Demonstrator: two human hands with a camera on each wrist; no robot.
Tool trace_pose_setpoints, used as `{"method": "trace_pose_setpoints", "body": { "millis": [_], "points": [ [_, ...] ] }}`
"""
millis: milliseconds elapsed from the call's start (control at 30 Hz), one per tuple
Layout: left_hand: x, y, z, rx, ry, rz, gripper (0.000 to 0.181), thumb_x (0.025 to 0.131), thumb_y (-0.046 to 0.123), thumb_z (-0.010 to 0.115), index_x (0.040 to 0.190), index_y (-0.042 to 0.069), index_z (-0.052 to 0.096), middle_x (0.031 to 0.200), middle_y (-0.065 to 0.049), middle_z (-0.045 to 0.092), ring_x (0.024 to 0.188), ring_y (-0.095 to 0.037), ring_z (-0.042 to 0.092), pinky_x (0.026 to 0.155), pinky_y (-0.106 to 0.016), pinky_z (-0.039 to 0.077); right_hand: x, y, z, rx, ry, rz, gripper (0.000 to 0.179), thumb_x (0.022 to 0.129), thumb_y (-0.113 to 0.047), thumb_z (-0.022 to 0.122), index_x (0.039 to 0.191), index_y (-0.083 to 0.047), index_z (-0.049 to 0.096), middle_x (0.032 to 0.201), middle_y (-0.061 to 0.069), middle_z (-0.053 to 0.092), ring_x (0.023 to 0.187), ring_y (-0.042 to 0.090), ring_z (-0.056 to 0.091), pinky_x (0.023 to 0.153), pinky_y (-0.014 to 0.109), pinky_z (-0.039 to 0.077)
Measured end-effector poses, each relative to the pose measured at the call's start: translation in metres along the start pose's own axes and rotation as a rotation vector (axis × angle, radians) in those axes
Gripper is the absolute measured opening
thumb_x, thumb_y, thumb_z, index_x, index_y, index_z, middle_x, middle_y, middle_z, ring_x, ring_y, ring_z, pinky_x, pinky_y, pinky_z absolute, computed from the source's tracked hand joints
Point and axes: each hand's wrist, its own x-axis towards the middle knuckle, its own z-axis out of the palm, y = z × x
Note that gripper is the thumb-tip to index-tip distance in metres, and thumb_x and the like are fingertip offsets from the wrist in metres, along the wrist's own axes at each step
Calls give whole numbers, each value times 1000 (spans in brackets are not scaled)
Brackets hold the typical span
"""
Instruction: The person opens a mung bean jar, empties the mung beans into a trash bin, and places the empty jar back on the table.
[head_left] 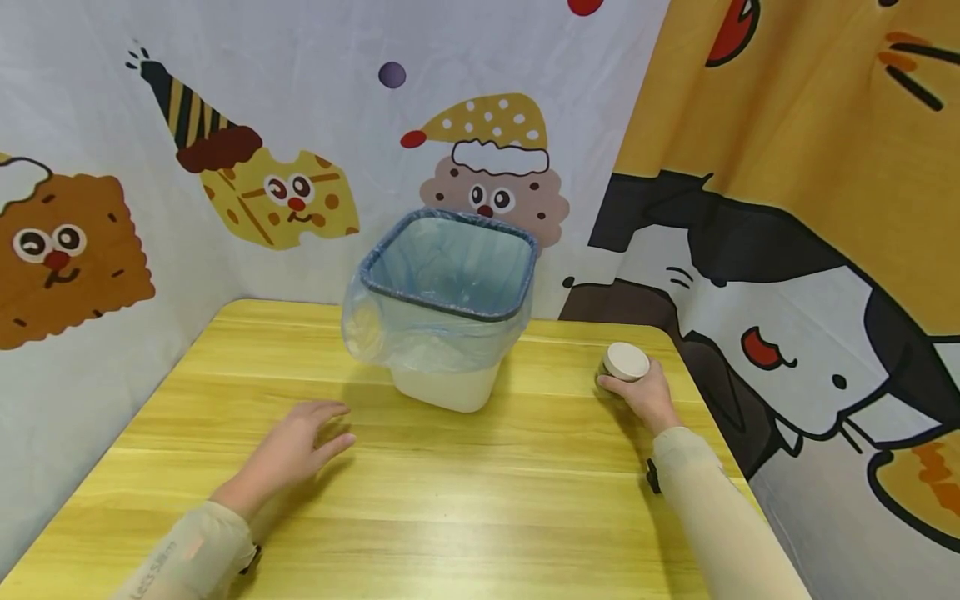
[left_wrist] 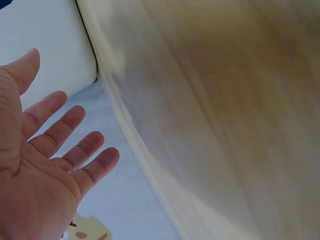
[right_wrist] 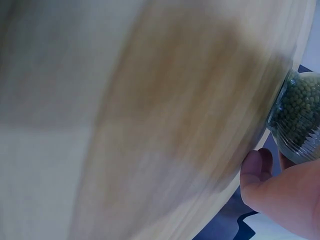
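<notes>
On the right side of the table stands a clear jar [head_left: 627, 361] with a white lid. The right wrist view shows the jar [right_wrist: 299, 114] filled with small green beans. My right hand [head_left: 649, 395] grips it from the near side, thumb across its front; the far fingers are mostly hidden. Over the left part of the table my left hand [head_left: 291, 448] holds nothing, its fingers spread and relaxed. In the left wrist view, this left hand [left_wrist: 50, 155] shows its palm and loosely bent fingers.
A white bin [head_left: 446, 387] lined with a translucent blue bag [head_left: 427, 333] stands at the table's back middle, its square mouth facing up. The yellow wood-grain table [head_left: 450, 517] ends at a curtain [head_left: 300, 50] with cartoon prints behind and to the right.
</notes>
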Motion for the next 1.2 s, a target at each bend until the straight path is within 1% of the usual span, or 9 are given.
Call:
{"method": "trace_pose_setpoints", "body": {
  "millis": [167,567,700,833,1000,1200],
  "points": [
    [0,3,2,-7,-13,-20,55,104,39,71,144,2,64,148,-25,62,138,-51,56,112,-69,48,2,1,0,-2,1,15,110,89,-35,88,165,3,18,160,30,39,144,46,45,122,60,40],
    [-1,4,3,-17,-23,-36,54,104,38,71,145,4,64,150,-24,61,139,-51,56,112,-70,47,2,2,0,-2,16,18,111,88,-35,89,165,3,18,160,31,39,144,46,44,122,60,40],
    [-2,5,3,-24,-19,-36,55,104,39,71,145,4,64,150,-24,62,138,-51,56,112,-70,48,1,3,0,-12,26,22,112,87,-35,89,165,4,18,160,31,39,144,47,45,122,60,40],
    [-1,6,2,-35,-9,-33,55,105,40,70,145,3,64,150,-23,62,139,-51,56,113,-70,47,-1,3,-1,3,26,39,114,87,-34,89,167,3,16,161,31,38,144,46,45,122,60,40],
    [-1,8,1,-54,0,-28,55,105,41,69,145,3,63,150,-23,62,139,-51,56,113,-70,47,-7,2,-4,17,17,41,113,87,-34,88,166,3,17,161,31,38,143,46,45,121,60,41],
    [-1,10,3,-61,6,-20,55,105,39,70,145,2,63,149,-24,62,138,-51,56,113,-70,46,-13,3,-5,13,-24,11,109,86,-35,90,162,4,24,157,29,42,142,44,47,121,59,41]
  ]
}}
